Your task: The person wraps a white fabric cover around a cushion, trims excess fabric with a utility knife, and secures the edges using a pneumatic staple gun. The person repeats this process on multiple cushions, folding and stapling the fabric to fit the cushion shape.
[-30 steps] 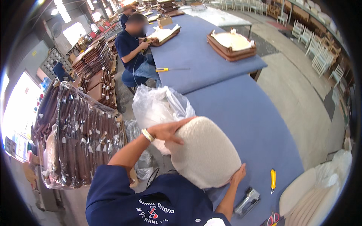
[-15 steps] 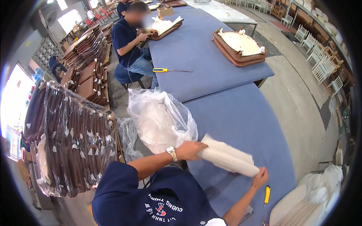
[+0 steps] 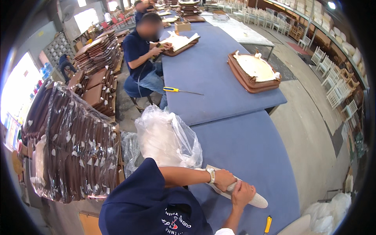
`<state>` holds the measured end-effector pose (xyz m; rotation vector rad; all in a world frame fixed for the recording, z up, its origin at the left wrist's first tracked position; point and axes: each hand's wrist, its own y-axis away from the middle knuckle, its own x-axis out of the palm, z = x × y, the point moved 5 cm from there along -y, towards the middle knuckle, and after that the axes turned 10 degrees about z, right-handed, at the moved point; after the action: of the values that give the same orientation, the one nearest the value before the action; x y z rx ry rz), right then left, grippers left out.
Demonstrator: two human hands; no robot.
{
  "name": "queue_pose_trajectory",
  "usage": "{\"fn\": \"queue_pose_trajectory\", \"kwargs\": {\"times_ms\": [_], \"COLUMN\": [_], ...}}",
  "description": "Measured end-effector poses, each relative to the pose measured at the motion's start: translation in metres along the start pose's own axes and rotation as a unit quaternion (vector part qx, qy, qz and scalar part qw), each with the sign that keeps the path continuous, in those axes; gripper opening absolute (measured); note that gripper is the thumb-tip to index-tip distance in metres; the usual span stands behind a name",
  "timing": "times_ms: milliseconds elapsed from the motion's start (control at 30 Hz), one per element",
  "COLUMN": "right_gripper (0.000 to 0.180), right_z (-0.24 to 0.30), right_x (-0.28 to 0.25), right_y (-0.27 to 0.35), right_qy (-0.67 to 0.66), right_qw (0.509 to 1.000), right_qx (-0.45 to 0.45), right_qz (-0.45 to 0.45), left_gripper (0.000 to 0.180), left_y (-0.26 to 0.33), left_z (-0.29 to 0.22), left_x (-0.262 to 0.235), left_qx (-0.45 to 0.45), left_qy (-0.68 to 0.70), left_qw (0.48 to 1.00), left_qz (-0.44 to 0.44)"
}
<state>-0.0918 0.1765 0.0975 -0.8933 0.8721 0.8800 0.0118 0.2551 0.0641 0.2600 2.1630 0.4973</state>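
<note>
A roll of cream, cloth-like material [image 3: 258, 200] lies slantwise over the near part of the blue-topped table [image 3: 250, 152]. My left hand [image 3: 224, 180], with a metal-banded watch above it, is closed around the roll's upper left part. Right beside it, my right hand [image 3: 243, 193] grips the roll too, fingers curled over the top. A loose flap of the material sticks out under my left wrist. Part of the roll is hidden by both hands and my forearm. Closest to my right hand on the table is a yellow-handled tool [image 3: 268, 224].
A clear plastic bag of pale material [image 3: 164, 137] stands left of the table. Ahead lie a yellow-handled screwdriver [image 3: 172, 89] and stacked brown cushions [image 3: 254, 74]. A seated co-worker [image 3: 141, 58] handles another cushion. Plastic-wrapped brown cushions [image 3: 78, 145] are piled at left.
My hands have come together on the roll, the left moving right and the right moving up and left. The roll looks tighter and narrower. The view has shifted, so the scene sits lower.
</note>
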Motion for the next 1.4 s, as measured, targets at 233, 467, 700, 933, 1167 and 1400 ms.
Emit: {"fn": "queue_pose_trajectory", "kwargs": {"times_ms": [233, 467, 700, 933, 1167, 1400], "right_gripper": [0.038, 0.05, 0.037, 0.04, 0.049, 0.046], "right_z": [-0.206, -0.199, -0.24, -0.196, -0.2, -0.174], "right_x": [-0.019, 0.0, 0.027, 0.003, 0.012, -0.005], "right_y": [0.082, 0.155, 0.144, 0.131, 0.145, 0.181], "right_qy": [-0.23, -0.45, -0.177, -0.56, -0.685, -0.662], "right_qw": [0.931, 0.84, 0.942, 0.761, 0.654, 0.663], "right_qx": [0.282, 0.26, 0.257, 0.309, 0.287, 0.212], "right_qz": [0.01, -0.157, -0.127, -0.106, -0.142, -0.278], "left_gripper": [0.06, 0.087, 0.045, 0.062, 0.053, 0.055], "left_y": [0.021, 0.098, 0.047, 0.033, 0.013, 0.004], "left_z": [-0.026, -0.099, 0.03, 0.055, 0.05, 0.033], "left_x": [0.021, 0.133, 0.123, 0.196, 0.169, 0.171], "left_qx": [-0.022, -0.077, -0.178, -0.181, -0.077, -0.118], "left_qy": [0.011, 0.102, 0.098, 0.025, -0.017, 0.137], "left_qw": [0.998, 0.99, 0.947, 0.958, 0.987, 0.974], "left_qz": [-0.049, -0.053, -0.249, -0.22, -0.137, -0.139]}}
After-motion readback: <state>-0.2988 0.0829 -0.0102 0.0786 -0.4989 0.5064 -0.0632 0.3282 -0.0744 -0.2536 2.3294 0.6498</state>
